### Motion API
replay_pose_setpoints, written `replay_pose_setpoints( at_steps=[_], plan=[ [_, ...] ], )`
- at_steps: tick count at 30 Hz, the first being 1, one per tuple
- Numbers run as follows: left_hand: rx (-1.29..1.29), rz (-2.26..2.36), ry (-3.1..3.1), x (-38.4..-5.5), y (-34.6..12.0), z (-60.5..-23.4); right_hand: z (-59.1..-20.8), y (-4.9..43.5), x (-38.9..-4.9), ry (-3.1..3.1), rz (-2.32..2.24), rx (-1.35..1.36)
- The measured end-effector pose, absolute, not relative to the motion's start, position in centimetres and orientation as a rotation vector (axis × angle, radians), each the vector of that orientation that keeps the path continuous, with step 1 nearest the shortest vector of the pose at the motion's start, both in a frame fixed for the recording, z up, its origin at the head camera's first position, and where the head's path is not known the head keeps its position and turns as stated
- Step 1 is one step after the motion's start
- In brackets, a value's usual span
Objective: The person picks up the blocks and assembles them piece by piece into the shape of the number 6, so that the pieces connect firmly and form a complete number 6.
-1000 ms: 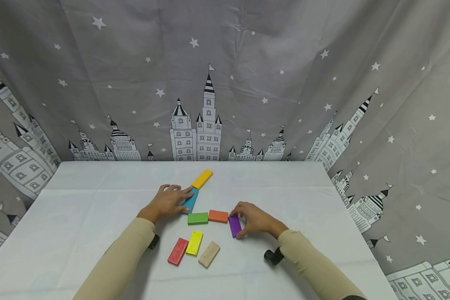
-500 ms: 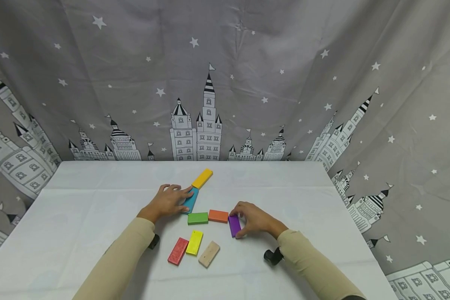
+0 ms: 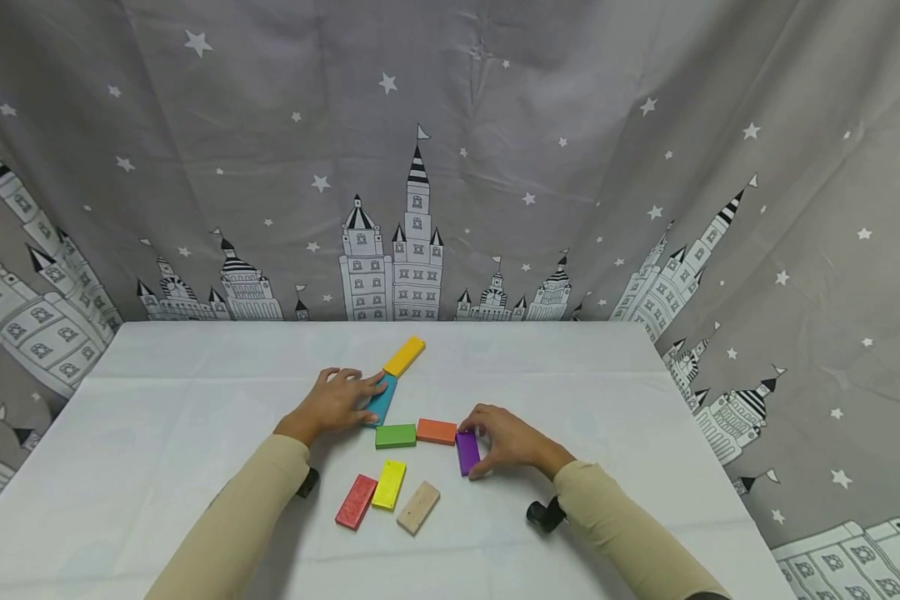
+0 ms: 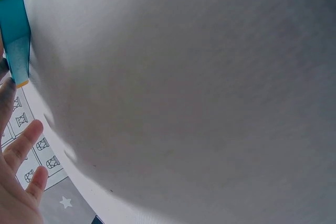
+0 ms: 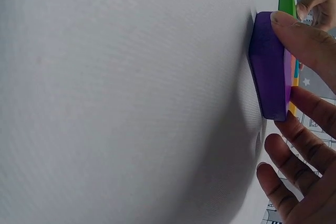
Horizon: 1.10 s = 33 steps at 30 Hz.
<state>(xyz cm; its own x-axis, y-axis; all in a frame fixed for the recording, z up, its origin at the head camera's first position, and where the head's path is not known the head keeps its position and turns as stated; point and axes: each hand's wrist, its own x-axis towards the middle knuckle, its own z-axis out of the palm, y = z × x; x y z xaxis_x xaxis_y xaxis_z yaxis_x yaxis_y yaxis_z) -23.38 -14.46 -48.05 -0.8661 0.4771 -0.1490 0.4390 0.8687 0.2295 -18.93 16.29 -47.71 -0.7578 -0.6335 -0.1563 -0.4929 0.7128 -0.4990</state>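
Note:
In the head view my left hand holds a flat blue wooden block between thumb and index finger, the other fingers spread. Beyond it an amber block continues the row at a slant. A green block sits at the blue block's near end, followed by an orange block. My right hand pinches a purple block by its two ends, thumb at the near end. The purple block's far end is right at the orange block. The right wrist view shows the purple block lying on the cloth.
Nearer the front lie a red block, a bright yellow block and a plain wood block. They rest on a white-covered table. A grey curtain with printed castles hangs behind its far edge.
The purple block's near end has swung slightly to the left, with my right thumb moving along. My left hand and the other blocks look the same.

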Motion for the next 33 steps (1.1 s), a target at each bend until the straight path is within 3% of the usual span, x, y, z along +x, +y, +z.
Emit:
replay_pose_setpoints(
  at_steps=[16,33],
  plan=[
    [0.691,0.279,2.837,-23.5,-14.5,-48.2,-47.3,16.1,-18.8,2.643,-0.559,-0.889],
    [0.693,0.278,2.837,-23.5,-14.5,-48.2,-45.5,13.2,-17.8,2.542,-0.494,-1.197]
  ],
)
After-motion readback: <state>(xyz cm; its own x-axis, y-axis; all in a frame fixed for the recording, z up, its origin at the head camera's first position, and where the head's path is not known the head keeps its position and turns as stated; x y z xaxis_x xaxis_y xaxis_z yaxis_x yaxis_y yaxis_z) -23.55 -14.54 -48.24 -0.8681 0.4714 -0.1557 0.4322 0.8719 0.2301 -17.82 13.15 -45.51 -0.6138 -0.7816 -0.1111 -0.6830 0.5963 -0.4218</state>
